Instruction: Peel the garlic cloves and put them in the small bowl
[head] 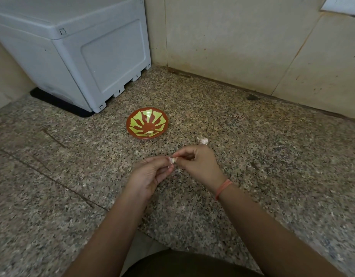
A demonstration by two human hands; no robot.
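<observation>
Pinches the garlic clove point(172, 160) in the curled thumb and fingertips of the left hand point(150, 175), with the right hand point(196, 162) nipping the same clove from the opposite side, seemingly at its skin; cannot tell the clove's long axis, too small and half hidden. Leaves the small bowl point(146, 119) ahead and a little to the left of that shared grip, apart from both hands and probably nearer the left, one pale clove point(149, 133) already lying by its near wall. Shows a loose garlic piece point(202, 140) on the counter point(72, 176) just beyond the right hand.
</observation>
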